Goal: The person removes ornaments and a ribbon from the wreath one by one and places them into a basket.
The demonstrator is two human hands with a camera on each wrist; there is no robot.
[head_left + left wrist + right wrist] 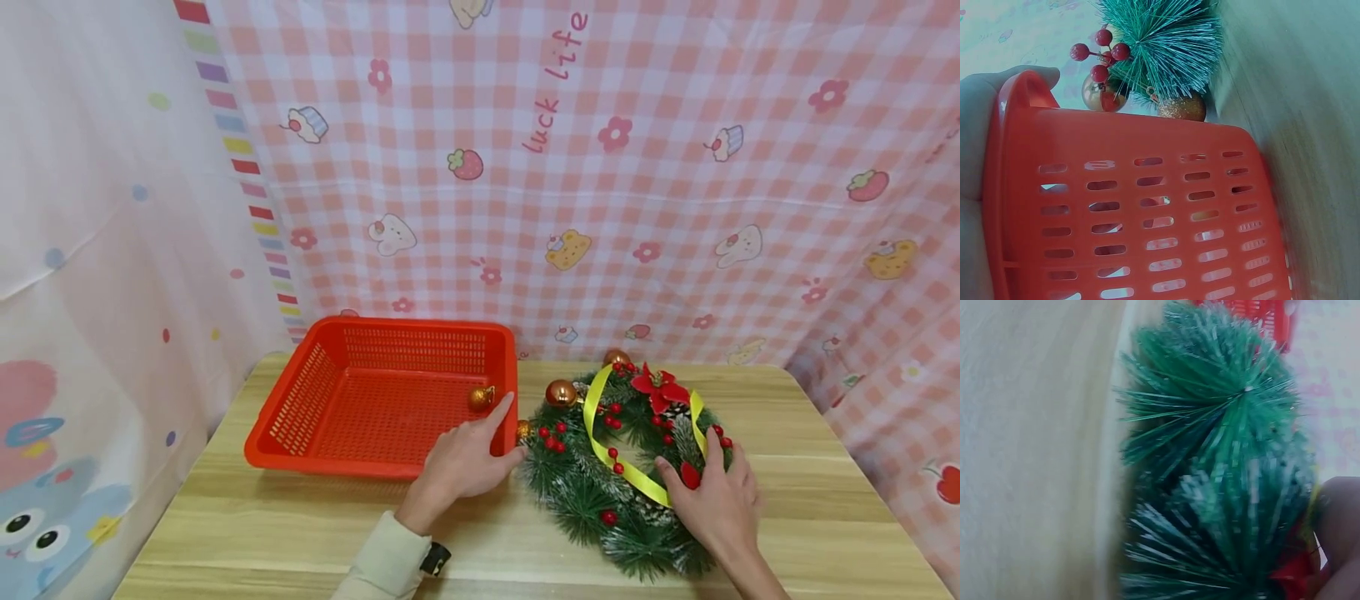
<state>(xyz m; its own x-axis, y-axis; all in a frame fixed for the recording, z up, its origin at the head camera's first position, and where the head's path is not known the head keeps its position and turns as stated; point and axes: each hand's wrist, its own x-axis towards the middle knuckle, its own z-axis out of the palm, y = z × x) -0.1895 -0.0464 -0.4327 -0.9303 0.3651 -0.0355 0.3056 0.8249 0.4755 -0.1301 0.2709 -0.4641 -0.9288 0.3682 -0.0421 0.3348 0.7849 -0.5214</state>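
A green Christmas wreath [573, 492] with red berries, a red poinsettia [660, 389] and a yellow ribbon [592, 408] lies on the table. My right hand [716, 500] grips its right side, thumb toward the middle and fingers over the outer edge. My left hand [465, 462] is over the near right corner of a red plastic basket [382, 471], index finger stretched along the rim and thumb spread past it. Beyond that corner, between basket and wreath, sits a glittery gold bauble [1185, 107]. Some left fingers are hidden.
Inside the basket lies another gold bauble [482, 398]. Two shiny copper baubles [561, 393] are by the wreath's left and far edges. The wooden table [810, 500] meets a pink checked cloth [450, 275] at the back.
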